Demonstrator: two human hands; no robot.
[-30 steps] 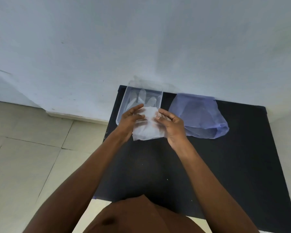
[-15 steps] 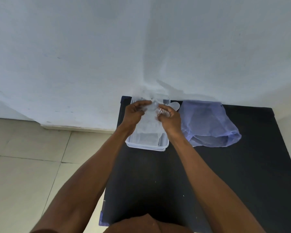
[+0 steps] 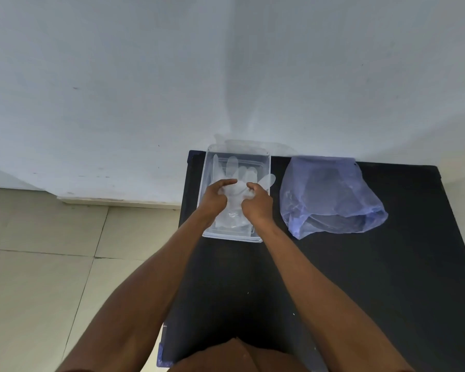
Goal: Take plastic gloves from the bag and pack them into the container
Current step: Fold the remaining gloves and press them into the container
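Note:
A clear plastic container (image 3: 210,162) stands at the far left of the black table (image 3: 360,277), against the wall. A translucent plastic glove (image 3: 238,173) lies in it with its fingers pointing to the wall. My left hand (image 3: 215,197) and my right hand (image 3: 257,204) are both over the container, each pinching the glove near its palm. The glove's cuff end (image 3: 232,221) shows between my wrists. To the right of the container lies the blue plastic bag (image 3: 330,194), its opening facing me.
A white wall rises just behind the table. Pale floor tiles (image 3: 51,264) lie to the left, below the table's left edge. My forearms cross the near half of the table.
My hands carried the glove from the table in front of the container into it, then drew back a little toward me; the glove now lies flat with its fingers spread.

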